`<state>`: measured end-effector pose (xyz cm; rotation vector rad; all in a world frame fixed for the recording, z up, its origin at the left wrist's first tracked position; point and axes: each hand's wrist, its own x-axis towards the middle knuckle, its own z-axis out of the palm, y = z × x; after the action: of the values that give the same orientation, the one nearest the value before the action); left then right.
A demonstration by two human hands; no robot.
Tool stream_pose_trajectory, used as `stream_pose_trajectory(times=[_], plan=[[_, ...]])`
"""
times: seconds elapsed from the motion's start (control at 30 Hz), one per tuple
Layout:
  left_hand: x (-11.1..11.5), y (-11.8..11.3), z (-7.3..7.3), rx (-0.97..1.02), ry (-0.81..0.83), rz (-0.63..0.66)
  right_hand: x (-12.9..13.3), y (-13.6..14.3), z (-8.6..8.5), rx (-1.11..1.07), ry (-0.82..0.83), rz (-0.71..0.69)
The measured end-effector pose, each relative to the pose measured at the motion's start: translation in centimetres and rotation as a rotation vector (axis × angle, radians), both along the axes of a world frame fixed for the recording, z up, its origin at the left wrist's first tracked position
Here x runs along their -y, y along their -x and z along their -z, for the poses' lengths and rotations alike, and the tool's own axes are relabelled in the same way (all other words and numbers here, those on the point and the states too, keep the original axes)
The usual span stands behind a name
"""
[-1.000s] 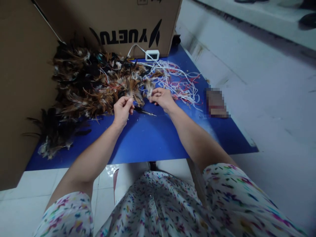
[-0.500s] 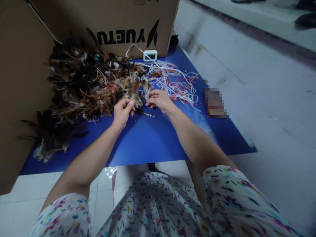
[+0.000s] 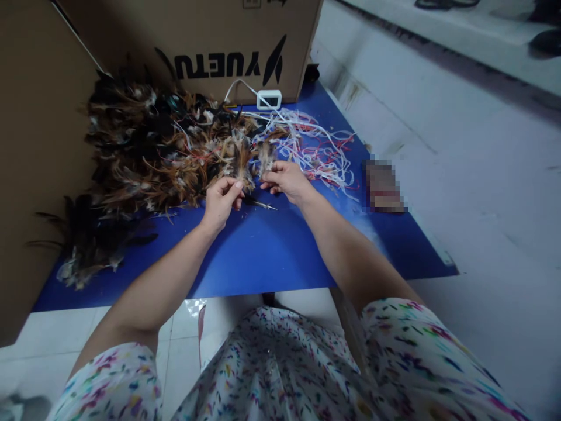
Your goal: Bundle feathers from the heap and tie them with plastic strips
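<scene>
Brown feathers [image 3: 241, 159] stand up from the pinched fingers of my left hand [image 3: 222, 200], at the right edge of a large feather pile [image 3: 153, 146]. My right hand [image 3: 287, 178] is closed on a small tuft of greyish-brown feathers [image 3: 266, 156], a short way to the right. Between and below the hands, a thin pointed item [image 3: 265, 205] lies on the blue table [image 3: 263, 251]; its dark end is partly hidden by my left hand. White and red strings [image 3: 324, 152] lie tangled beyond my right hand.
A darker feather bunch [image 3: 90, 245] lies at the left. Behind stands a cardboard box [image 3: 228, 35], with a small white device [image 3: 269, 100] in front of it. A pixelated object [image 3: 383, 186] rests at the table's right edge, beside the wall [image 3: 482, 175].
The view has shifted slightly. Both hands stay pinched, and the feathers in them stand more upright and show a little more.
</scene>
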<state>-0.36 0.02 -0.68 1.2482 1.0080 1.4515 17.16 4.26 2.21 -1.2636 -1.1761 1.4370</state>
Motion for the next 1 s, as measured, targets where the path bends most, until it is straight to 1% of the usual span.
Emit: stream_pose_trajectory(times=[0.1, 0.23, 0.37, 0.6, 0.73, 1.0], plan=[[0.1, -0.1, 0.0, 0.045, 0.068, 0.021, 0.3, -0.1, -0.3, -0.057, 0.013, -0.035], [0.5, -0.4, -0.1, 0.097, 0.205, 0.068, 0.8, 0.2, -0.6, -0.132, 0.063, -0.098], [0.8, -0.7, -0.3, 0.141, 0.288, 0.118, 1.2, 0.7, -0.6, -0.132, 0.08, -0.143], [0.8, -0.8, -0.3, 0.141, 0.312, 0.119, 1.7, 1.5, -0.5, -0.033, 0.027, -0.156], [0.8, -0.8, -0.5, 0.118, 0.324, 0.112, 1.8, 1.7, -0.6, -0.025, 0.037, -0.15], [0.8, -0.9, -0.9, 0.153, 0.32, 0.096, 1.5, 1.5, -0.7, 0.002, 0.047, -0.059]])
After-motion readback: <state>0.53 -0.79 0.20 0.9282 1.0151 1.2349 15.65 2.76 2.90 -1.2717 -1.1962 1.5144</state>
